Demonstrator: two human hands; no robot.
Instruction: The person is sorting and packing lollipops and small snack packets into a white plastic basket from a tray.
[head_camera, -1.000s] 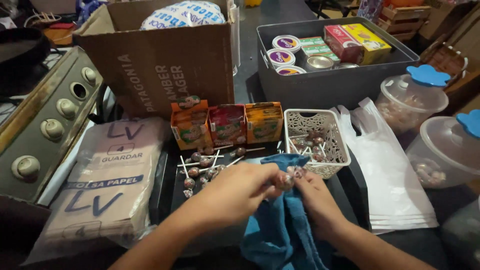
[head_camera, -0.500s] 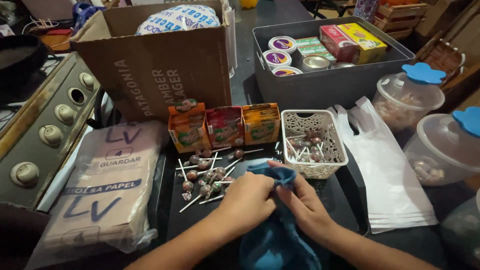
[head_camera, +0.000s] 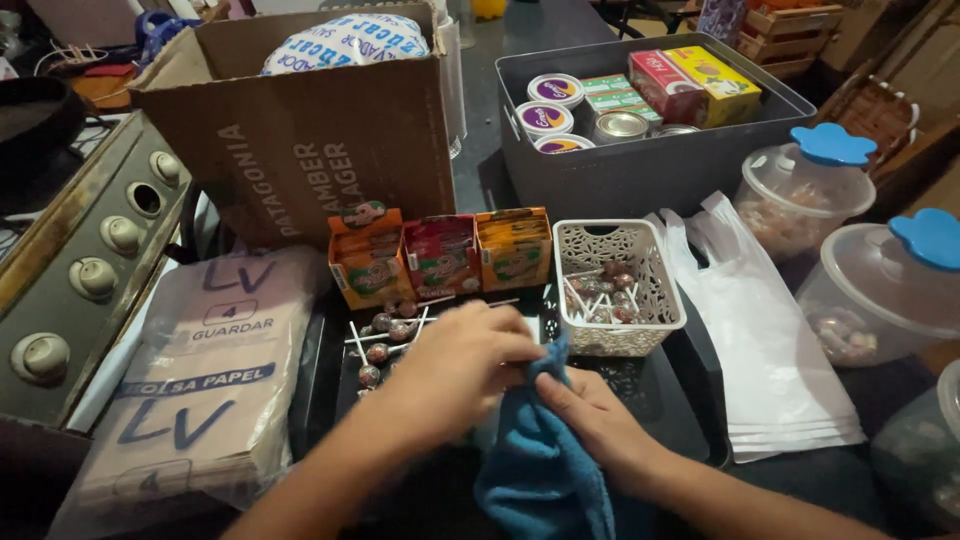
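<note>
While both grip the blue cloth, left hand closed, right hand pinching; lollipops and white basket crowd close; worktop cramped.

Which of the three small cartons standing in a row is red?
The middle carton, between an orange one on its left and a yellow-orange one beside the white basket.

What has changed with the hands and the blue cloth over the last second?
Both hands slid a little toward the loose lollipops: the left hand now lies over the cloth's top edge beside them, while the right hand pinches the blue cloth lower down. The cloth stays gripped, more bunched. The white basket, three small boxes and plastic bags have not moved.
</note>
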